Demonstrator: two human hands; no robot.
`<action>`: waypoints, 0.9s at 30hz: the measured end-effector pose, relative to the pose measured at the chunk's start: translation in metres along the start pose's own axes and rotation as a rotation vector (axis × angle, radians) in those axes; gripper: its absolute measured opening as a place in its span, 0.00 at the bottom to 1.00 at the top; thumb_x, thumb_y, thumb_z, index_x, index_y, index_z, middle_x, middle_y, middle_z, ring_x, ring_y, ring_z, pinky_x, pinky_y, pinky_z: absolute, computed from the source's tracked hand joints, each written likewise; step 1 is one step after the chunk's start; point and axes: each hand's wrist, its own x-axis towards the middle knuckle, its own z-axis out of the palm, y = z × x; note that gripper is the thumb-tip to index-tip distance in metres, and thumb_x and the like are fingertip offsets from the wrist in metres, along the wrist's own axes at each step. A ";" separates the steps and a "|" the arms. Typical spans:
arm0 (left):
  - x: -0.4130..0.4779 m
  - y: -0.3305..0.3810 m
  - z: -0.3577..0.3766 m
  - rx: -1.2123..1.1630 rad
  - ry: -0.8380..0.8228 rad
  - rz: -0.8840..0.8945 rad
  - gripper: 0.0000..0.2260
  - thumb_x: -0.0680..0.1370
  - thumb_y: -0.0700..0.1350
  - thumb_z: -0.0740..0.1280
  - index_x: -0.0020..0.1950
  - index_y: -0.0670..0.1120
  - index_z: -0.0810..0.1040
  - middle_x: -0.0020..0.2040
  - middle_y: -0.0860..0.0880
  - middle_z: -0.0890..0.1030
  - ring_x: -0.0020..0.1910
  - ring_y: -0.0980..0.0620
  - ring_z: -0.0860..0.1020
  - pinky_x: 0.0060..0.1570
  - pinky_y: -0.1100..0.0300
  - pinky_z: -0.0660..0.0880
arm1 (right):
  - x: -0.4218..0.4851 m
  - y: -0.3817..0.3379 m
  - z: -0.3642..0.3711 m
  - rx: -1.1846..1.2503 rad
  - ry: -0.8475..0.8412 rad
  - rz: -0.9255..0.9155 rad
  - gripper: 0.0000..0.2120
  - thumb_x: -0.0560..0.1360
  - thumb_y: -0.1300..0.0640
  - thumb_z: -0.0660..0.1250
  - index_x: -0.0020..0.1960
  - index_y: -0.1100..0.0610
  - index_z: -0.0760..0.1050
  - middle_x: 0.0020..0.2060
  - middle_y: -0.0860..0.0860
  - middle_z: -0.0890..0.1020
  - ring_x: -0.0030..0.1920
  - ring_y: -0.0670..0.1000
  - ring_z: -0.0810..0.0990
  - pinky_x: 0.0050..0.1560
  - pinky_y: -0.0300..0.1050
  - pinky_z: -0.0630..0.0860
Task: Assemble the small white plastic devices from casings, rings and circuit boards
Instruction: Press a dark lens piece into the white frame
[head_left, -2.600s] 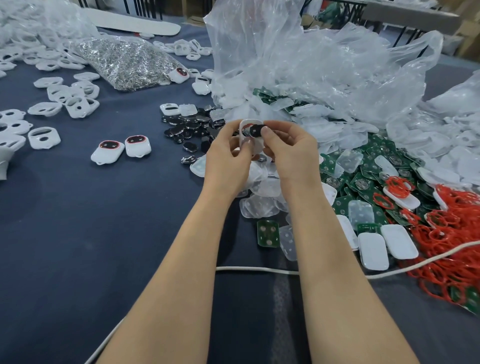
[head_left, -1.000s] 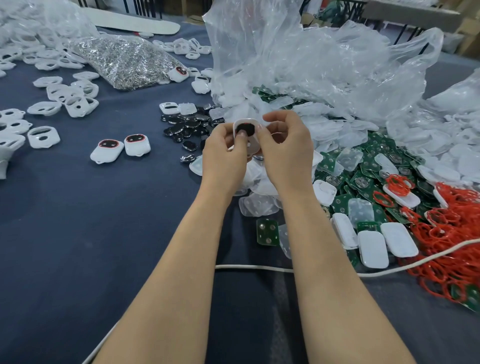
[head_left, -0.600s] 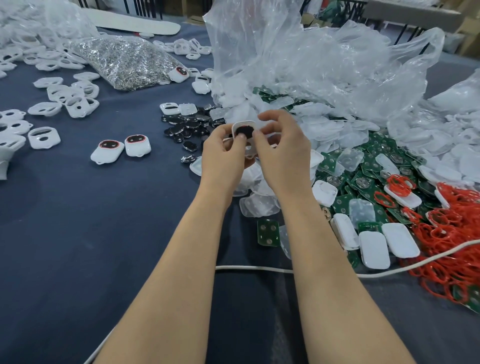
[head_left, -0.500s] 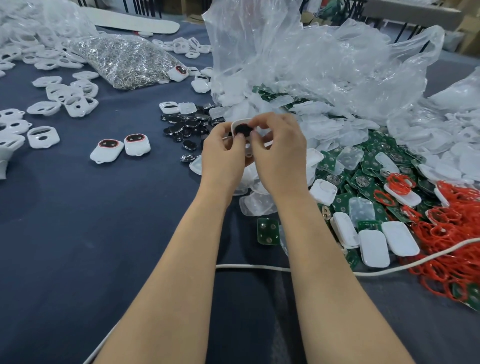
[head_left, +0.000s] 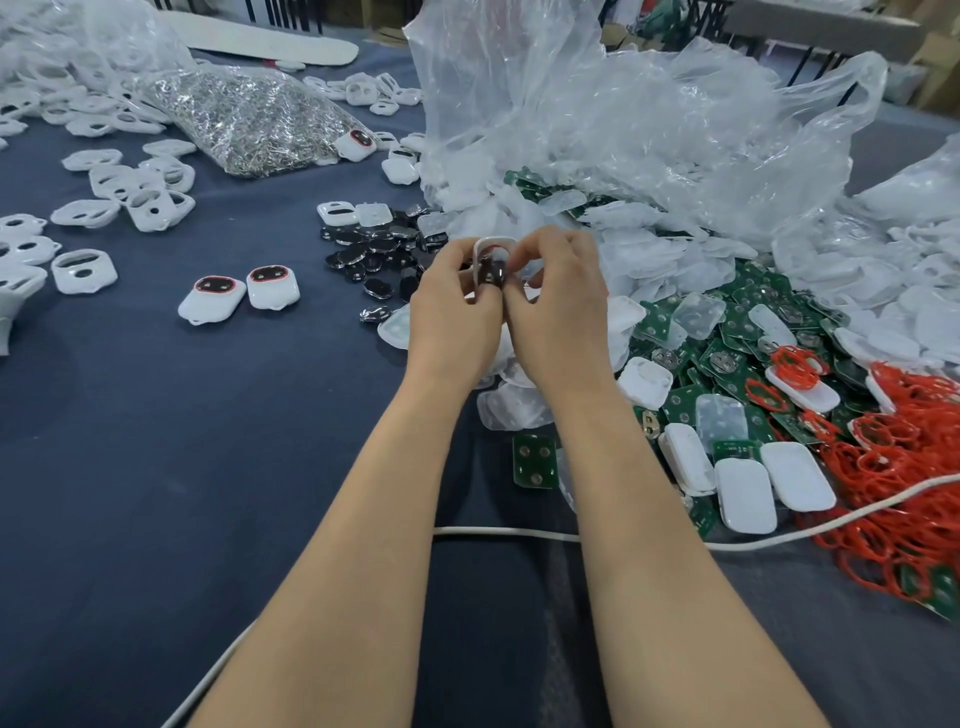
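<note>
**Seating the black insert in a casing.** I hold one white casing (head_left: 493, 245) raised above the tabletop (head_left: 156, 441), in front of the plastic bag (head_left: 623, 130), between both hands. My left hand (head_left: 454, 312) pinches its left edge and my right hand (head_left: 558, 301) its right edge. The fingers (head_left: 550, 247) of both are curled round it, and the thumbs meet at the black insert (head_left: 491, 274) set in its face. A trace of red shows at the insert's rim, probably a ring. I cannot tell whether it sits fully in place.

To do this step well, I judge that I should press with both thumbs evenly, so the insert goes in flat rather than tilted, and brace the casing from behind with the fingers. I should then check that the red line runs unbroken round the window, as on the finished devices (head_left: 272, 288) lying to the left. Squeezing hard on one side could push the ring out.

The next parts lie near. The circuit boards (head_left: 727, 358) and red rings (head_left: 914, 499) are to the right, and the spare inserts (head_left: 384, 249) are just beyond my left hand.

No brand, label or legible writing shows on any part. Any markings on the boards are too small to read.
</note>
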 end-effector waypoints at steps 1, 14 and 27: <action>0.000 0.000 0.000 -0.008 0.003 0.001 0.15 0.77 0.33 0.60 0.49 0.54 0.75 0.49 0.43 0.83 0.51 0.45 0.82 0.55 0.46 0.78 | 0.000 0.000 0.001 -0.019 0.005 -0.020 0.05 0.74 0.64 0.66 0.50 0.60 0.76 0.52 0.53 0.72 0.47 0.52 0.75 0.44 0.37 0.66; 0.004 -0.003 -0.001 -0.086 0.010 0.012 0.15 0.77 0.31 0.58 0.53 0.50 0.76 0.52 0.41 0.82 0.53 0.45 0.81 0.55 0.48 0.79 | 0.000 0.004 0.002 0.026 0.036 -0.089 0.10 0.76 0.63 0.64 0.53 0.53 0.81 0.51 0.50 0.72 0.52 0.50 0.74 0.50 0.39 0.71; 0.001 -0.005 -0.001 -0.009 0.181 0.173 0.14 0.76 0.31 0.59 0.44 0.50 0.66 0.47 0.55 0.80 0.46 0.60 0.78 0.46 0.69 0.72 | 0.007 0.002 -0.010 0.556 0.126 0.303 0.04 0.77 0.61 0.63 0.44 0.55 0.74 0.40 0.55 0.84 0.41 0.53 0.84 0.51 0.54 0.80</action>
